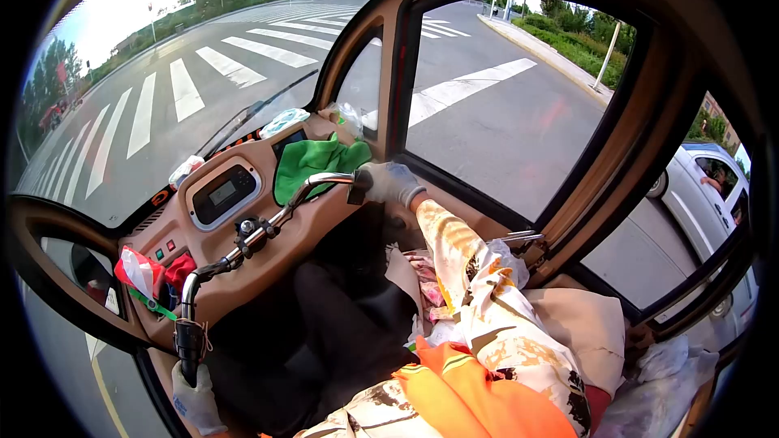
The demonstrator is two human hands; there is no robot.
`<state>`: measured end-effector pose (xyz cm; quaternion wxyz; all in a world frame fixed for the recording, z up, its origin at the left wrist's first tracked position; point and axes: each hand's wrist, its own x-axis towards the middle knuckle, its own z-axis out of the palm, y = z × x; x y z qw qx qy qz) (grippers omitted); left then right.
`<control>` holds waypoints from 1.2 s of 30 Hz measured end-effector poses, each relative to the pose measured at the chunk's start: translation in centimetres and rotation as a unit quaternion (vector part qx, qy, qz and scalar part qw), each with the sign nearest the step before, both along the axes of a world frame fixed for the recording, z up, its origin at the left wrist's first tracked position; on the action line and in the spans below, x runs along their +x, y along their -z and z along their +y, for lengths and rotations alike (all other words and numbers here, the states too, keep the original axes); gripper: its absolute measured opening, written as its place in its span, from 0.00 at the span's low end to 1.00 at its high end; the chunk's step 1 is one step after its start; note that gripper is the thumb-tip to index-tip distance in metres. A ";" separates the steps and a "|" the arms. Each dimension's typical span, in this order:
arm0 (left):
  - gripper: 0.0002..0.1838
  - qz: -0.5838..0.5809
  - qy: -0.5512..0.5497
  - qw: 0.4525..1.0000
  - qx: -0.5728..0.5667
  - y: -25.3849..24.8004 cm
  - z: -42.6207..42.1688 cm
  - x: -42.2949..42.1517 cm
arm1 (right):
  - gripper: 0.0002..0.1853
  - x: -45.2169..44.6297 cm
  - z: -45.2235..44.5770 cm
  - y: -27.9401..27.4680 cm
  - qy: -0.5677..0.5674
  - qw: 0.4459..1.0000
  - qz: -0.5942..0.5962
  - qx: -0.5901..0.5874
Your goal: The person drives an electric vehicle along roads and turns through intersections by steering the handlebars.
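Observation:
A chrome handlebar (pixel 253 237) with black grips crosses the front of a small enclosed vehicle's cab. My right hand (pixel 391 185), in a pale work glove, is closed around its far right end. At the lower left, my left hand (pixel 195 399), gloved the same way, wraps the bottom of the left grip (pixel 190 350); its fingers are partly hidden. Behind the bar is a tan dashboard with a display panel (pixel 224 196). A green cloth (pixel 312 164) lies on the dash beside my right hand. A red and white packet (pixel 139 274) sits at the dash's left end.
Through the windshield, a road with a white crosswalk (pixel 186 91) stretches ahead. A silver vehicle (pixel 704 195) stands outside on the right, with a person's arm at its window. Clear plastic bags (pixel 665 381) and a tan cushion (pixel 580 324) lie on my right.

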<state>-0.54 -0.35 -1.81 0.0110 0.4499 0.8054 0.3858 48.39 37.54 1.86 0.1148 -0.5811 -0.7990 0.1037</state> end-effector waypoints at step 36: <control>0.23 -0.004 -0.024 0.998 -0.059 -2.3 -1.1 2.8 | 0.22 0.3 2.4 -0.2 -0.076 0.994 0.054 0.048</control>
